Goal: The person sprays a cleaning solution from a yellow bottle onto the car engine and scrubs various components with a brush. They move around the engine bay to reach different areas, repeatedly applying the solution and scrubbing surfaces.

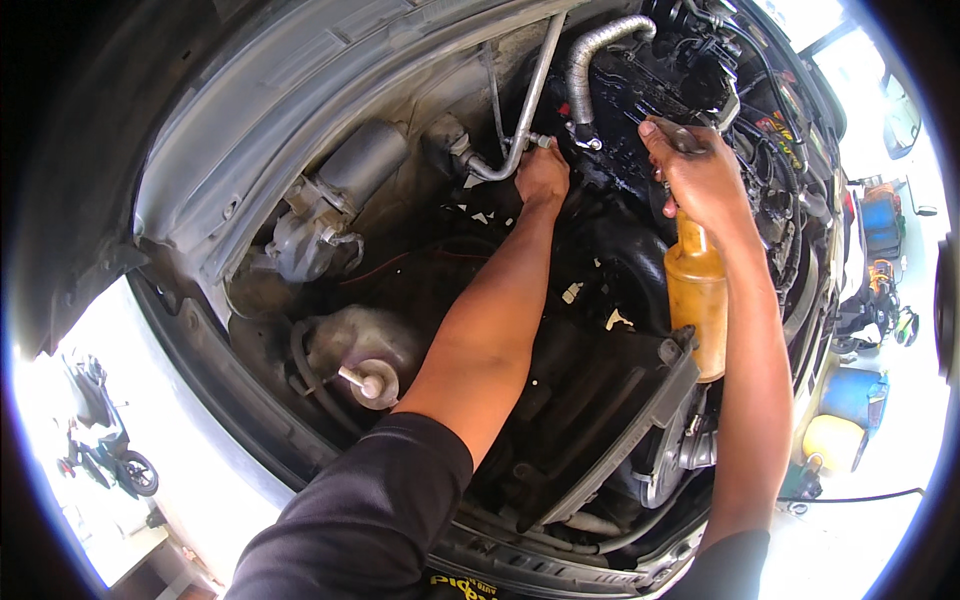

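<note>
In my right hand (700, 175) is a spray gun with an amber bottle (697, 290) hanging below the fist. My fingers wrap around its dark upper part, and the thumb lies on top. The wet, glossy black engine (625, 165) is just to the left of this hand. My left hand (543, 178) reaches deep into the engine bay, beside the bent end of a metal pipe (490, 172) and its fitting. Its fingertips are hidden, so whether they grip anything does not show.
A ribbed silver hose (590, 60) arches over the engine. A grey cylinder (363, 163) sits along the left wall. Nearer is a pale reservoir with a round cap (372, 384). A radiator fan shroud (625, 440) edges the front. Outside stand a motorcycle (110, 440) and blue containers (850, 398).
</note>
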`<state>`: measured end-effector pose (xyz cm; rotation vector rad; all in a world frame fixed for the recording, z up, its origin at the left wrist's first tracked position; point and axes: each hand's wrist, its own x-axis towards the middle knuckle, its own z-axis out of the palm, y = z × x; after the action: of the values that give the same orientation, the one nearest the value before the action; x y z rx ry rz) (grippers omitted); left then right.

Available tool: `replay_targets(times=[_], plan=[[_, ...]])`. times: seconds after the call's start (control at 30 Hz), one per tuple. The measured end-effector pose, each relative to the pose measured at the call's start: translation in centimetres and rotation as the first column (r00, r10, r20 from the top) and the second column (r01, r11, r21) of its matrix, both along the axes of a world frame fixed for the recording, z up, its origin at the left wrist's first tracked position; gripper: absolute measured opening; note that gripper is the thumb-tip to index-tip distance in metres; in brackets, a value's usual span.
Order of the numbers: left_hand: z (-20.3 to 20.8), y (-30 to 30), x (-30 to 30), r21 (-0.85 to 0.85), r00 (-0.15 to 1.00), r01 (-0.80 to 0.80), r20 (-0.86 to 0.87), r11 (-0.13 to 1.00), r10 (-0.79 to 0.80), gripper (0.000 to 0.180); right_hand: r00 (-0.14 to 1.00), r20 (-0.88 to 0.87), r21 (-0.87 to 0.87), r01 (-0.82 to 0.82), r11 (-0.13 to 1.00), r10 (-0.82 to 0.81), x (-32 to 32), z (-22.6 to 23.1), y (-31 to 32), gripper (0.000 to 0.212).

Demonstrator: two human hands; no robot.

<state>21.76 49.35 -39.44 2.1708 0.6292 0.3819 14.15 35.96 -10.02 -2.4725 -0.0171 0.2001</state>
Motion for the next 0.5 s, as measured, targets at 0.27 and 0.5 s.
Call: replay_targets(times=[0.27, 0.5], plan=[[3.0, -2.2, 1.8, -0.330, 0.974, -0.154, -0.208, 0.931, 0.087, 0.054, 0.995, 0.099, 0.084, -0.018, 0.996, 0.010, -0.6, -0.2, -0.7, 0.053], [0.5, 0.3, -0.1, -0.229, 0.997, 0.027, 0.077, 0.973, -0.009, 0.061, 0.997, 0.040, -0.063, 0.069, 0.996, -0.066, 0.8, -0.5, -1.0, 0.057]])
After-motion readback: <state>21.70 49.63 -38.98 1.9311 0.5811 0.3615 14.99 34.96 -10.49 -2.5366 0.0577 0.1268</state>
